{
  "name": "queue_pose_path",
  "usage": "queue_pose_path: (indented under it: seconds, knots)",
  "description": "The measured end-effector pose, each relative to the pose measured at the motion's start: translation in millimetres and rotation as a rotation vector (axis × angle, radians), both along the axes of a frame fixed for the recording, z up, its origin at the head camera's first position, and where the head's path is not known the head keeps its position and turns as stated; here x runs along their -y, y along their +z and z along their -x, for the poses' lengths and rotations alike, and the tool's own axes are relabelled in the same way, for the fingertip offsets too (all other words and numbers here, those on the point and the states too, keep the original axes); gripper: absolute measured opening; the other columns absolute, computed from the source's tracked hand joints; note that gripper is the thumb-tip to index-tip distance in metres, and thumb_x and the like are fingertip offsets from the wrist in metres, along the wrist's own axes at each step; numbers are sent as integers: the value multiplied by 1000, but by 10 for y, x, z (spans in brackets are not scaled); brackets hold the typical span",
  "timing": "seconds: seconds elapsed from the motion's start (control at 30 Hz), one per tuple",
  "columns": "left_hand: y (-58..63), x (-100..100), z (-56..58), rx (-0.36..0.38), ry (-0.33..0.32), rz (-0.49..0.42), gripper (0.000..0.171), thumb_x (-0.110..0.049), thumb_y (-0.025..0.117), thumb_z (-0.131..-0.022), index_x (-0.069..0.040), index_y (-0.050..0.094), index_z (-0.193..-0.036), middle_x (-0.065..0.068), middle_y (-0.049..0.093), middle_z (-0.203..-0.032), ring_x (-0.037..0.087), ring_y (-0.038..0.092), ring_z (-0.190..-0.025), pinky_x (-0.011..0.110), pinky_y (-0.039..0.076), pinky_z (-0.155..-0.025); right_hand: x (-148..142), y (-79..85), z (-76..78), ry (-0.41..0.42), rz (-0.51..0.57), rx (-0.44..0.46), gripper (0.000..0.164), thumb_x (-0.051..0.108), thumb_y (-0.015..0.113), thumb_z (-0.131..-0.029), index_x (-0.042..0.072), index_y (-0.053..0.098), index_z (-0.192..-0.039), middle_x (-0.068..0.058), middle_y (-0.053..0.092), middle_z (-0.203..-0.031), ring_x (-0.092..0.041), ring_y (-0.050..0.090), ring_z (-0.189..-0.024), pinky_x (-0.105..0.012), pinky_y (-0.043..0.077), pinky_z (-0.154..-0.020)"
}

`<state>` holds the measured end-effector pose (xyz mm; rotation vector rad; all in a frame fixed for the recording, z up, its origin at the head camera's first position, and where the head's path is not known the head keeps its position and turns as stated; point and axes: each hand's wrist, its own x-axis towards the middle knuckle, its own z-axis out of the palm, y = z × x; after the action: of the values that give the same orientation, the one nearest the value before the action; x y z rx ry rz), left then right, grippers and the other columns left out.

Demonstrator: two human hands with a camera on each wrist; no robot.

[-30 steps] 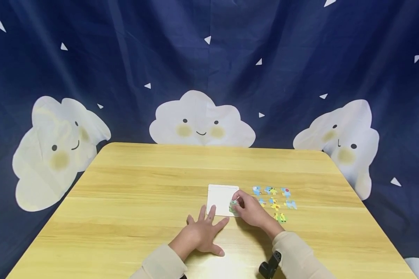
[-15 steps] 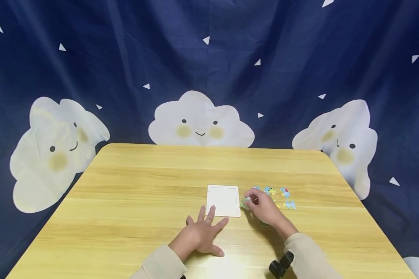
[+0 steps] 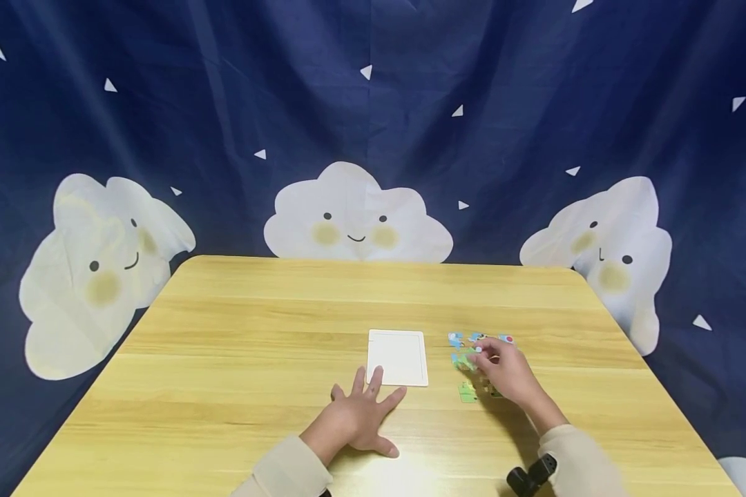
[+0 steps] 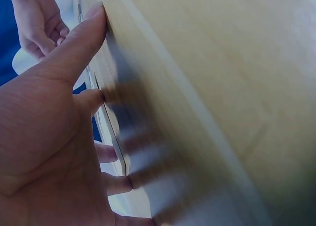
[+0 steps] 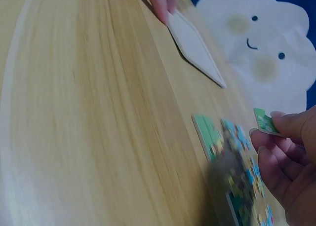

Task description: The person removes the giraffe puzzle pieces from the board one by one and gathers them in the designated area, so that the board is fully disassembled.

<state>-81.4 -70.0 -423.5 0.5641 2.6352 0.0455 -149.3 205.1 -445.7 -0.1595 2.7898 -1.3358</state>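
Observation:
A small green puzzle piece (image 5: 264,120) is pinched between the thumb and fingers of my right hand (image 3: 511,371). In the head view that hand hangs over the group of loose puzzle pieces, partly hiding them. To its left lies a square white puzzle tray (image 3: 398,353) with a raised rim and a bare white inside. My left hand (image 3: 362,417) lies spread on the table, its longer fingertips at the tray's near edge. In the left wrist view its thumb and fingers (image 4: 118,182) stretch out straight.
Blue, yellow and green puzzle pieces lie in rough rows right of the tray, among them a green corner piece (image 3: 467,393) at the near left. The wooden table (image 3: 236,317) ends at a dark blue curtain (image 3: 503,83) with cloud faces.
My right hand has moved right, carrying the green piece from over the tray to above the loose pieces. The inside of the tray now shows fully. The left hand has stayed put.

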Motion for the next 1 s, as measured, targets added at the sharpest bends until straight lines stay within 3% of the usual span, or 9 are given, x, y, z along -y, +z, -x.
queue_pose_path:
  seconds: [0.4, 1.0]
  knots:
    - [9, -6, -14, 12, 9, -14, 97, -71, 63, -68, -40, 20, -149, 11, 11, -158, 39, 10, -143, 69, 28, -97, -249, 40, -85, -13, 15, 54, 35, 7, 53, -95, -5, 52, -128, -13, 59, -89, -17, 64, -69, -26, 51, -57]
    - [-10, 10, 10, 26, 6, -14, 97, -72, 62, -68, -40, 19, -149, 11, 9, -159, 39, 8, -144, 70, 27, -97, -471, -34, -191, -65, -42, 17, 23, 12, 62, -91, -3, 58, -107, -8, 57, -80, -12, 57, -65, -24, 48, -58]
